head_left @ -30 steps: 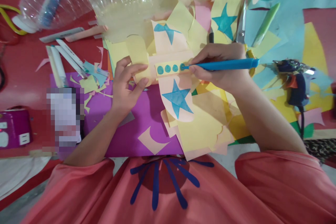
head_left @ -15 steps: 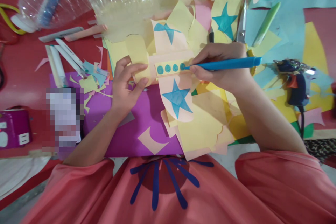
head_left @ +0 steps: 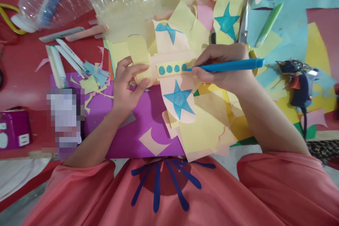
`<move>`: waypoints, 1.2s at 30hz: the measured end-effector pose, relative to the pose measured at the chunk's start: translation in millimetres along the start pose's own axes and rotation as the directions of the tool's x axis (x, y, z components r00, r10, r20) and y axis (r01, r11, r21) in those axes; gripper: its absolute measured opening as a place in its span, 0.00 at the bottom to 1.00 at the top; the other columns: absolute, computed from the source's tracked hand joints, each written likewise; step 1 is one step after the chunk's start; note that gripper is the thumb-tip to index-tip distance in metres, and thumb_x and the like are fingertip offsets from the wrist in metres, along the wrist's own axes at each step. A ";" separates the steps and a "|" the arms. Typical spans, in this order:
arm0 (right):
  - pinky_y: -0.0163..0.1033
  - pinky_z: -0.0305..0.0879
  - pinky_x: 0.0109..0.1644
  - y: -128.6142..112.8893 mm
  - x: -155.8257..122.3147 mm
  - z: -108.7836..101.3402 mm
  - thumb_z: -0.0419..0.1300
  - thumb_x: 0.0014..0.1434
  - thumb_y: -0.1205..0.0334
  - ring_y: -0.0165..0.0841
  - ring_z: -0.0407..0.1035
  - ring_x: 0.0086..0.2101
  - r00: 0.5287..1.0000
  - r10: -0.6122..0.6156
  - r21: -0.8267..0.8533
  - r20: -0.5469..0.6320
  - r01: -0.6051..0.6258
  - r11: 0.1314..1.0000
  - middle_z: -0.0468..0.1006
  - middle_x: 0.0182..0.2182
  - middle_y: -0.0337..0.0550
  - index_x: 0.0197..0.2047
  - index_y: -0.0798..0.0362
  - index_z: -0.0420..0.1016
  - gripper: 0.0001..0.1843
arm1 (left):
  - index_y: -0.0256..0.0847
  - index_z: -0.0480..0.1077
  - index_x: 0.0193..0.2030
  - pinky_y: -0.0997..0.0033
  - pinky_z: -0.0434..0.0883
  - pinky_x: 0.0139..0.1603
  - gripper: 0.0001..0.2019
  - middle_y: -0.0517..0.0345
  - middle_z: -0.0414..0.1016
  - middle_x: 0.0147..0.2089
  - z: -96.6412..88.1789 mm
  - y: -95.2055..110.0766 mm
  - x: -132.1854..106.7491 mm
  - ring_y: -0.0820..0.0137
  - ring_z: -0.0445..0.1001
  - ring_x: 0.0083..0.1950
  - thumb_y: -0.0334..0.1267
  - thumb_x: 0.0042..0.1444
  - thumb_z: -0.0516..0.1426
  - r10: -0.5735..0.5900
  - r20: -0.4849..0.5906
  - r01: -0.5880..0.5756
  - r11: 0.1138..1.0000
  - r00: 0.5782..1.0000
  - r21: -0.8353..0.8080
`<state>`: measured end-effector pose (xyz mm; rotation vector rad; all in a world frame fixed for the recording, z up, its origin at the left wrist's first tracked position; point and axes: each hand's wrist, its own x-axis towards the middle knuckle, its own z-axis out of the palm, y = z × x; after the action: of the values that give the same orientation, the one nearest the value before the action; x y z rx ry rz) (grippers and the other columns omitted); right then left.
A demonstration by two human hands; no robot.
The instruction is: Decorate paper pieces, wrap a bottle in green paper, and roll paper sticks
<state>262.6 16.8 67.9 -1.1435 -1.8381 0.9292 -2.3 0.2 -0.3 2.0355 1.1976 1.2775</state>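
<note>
My right hand (head_left: 225,65) grips a blue marker (head_left: 230,65) whose tip rests on the rightmost of several teal dots on a yellow paper strip (head_left: 172,69). The strip lies across a peach paper cut-out (head_left: 177,90) bearing a teal star (head_left: 180,99). My left hand (head_left: 128,84) presses the left end of the cut-out, with thumb and fingers pinched on a pale yellow paper piece (head_left: 140,58). A purple sheet (head_left: 137,127) lies beneath.
Clear plastic bottles (head_left: 53,3) lie at the top. Several markers (head_left: 63,60) lie at left, scissors (head_left: 243,21) and a green marker (head_left: 267,24) at upper right, a glue gun (head_left: 299,81) at right. Coloured paper scraps cover the red surface (head_left: 21,70). A purple box (head_left: 14,129) sits at left.
The marker tip has made small strokes on the rightmost dot; both hands stay where they were.
</note>
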 end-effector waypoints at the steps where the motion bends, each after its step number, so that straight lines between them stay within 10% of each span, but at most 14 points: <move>1: 0.36 0.63 0.21 0.2 0.5 -1.8 0.66 0.48 0.60 0.28 0.67 0.20 1.000 0.012 0.023 0.007 -0.012 1.000 0.75 0.21 0.36 0.21 0.47 0.71 0.09 | 0.57 0.71 0.51 0.55 0.72 0.58 0.16 0.58 0.70 0.52 0.5 -1.3 -0.1 0.63 0.70 0.58 0.52 0.57 0.61 0.020 -0.008 -0.020 1.000 1.000 -0.003; 36: 0.38 0.61 0.21 -9.1 1.7 -12.8 0.66 0.45 0.67 0.30 0.67 0.19 0.994 0.102 -0.026 0.045 -0.101 0.995 0.75 0.20 0.36 0.20 0.47 0.70 0.09 | 0.59 0.71 0.52 0.57 0.73 0.55 0.15 0.57 0.70 0.49 0.7 -0.9 1.5 0.63 0.71 0.56 0.49 0.58 0.61 0.063 -0.019 -0.062 0.998 0.998 0.028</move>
<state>270.0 17.7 81.9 -1.2491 -1.8468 1.0011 -1.8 2.0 -0.5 2.0998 1.1750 1.3199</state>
